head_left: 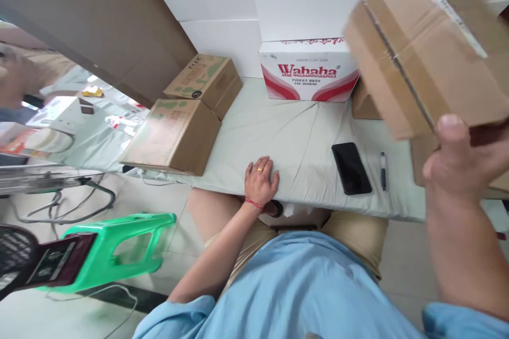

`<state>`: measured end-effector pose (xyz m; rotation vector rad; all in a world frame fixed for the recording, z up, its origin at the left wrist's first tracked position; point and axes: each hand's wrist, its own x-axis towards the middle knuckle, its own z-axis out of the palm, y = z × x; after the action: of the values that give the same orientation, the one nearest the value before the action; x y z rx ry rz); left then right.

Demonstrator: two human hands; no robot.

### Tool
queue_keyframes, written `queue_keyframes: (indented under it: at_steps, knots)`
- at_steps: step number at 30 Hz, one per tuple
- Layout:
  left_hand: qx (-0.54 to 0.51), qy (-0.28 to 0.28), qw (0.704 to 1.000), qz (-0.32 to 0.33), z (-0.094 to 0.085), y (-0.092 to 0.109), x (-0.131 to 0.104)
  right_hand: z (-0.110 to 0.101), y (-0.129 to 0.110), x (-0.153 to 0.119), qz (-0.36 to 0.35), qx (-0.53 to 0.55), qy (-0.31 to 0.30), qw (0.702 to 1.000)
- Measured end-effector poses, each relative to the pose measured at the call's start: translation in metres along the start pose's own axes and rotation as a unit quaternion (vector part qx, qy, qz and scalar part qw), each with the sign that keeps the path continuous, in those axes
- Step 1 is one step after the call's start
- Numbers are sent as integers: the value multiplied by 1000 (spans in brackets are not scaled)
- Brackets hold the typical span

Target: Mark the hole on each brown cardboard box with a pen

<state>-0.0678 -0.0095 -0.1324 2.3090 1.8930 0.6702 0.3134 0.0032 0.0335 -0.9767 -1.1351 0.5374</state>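
My right hand (457,156) grips the lower edge of a brown cardboard box (429,58) with tape along it, held up tilted at the upper right; most fingers are hidden behind it. My left hand (261,180) lies flat, palm down, on the front edge of the covered table (278,132) and holds nothing. A black phone (352,168) and a pen (383,171) lie between the two hands, nearer the right one. Behind them stands a white and red Wahaha box (309,71) against the wall.
Two brown boxes (175,130) (204,82) stand at the table's left. More brown boxes (363,99) sit partly hidden under the raised one. A green stool (119,246) is on the floor at lower left. Beyond a brown panel (107,21), a blurred person (14,74) shows at far left.
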Motion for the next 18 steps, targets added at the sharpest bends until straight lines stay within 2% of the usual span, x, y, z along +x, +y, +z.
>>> queue_keyframes:
  at_steps: [1,2,3,5,6,8,11,15,18]
  knots:
    - [0,-1,1000,-1,-1,1,0,11,-6,-19,-24,22,51,998]
    - [1,-3,1000,-1,-2,1,1,22,-9,-38,19,48,58,997]
    - [1,-6,1000,-1,-3,2,1,33,-8,-56,125,78,19,989]
    - [1,-11,1000,-1,-5,3,1,51,1,-89,297,130,-6,946]
    - [1,-14,1000,-2,-5,3,1,58,7,-104,365,147,-9,919]
    - [-3,-20,1000,-7,-7,4,1,67,21,-127,453,172,10,875]
    - [-17,-25,999,-18,-8,5,1,72,33,-146,524,208,43,825]
    - [-60,-22,998,-29,-9,7,2,72,30,-148,590,268,68,759]
    - [-114,-13,993,-37,-8,6,3,71,27,-146,597,288,88,744]
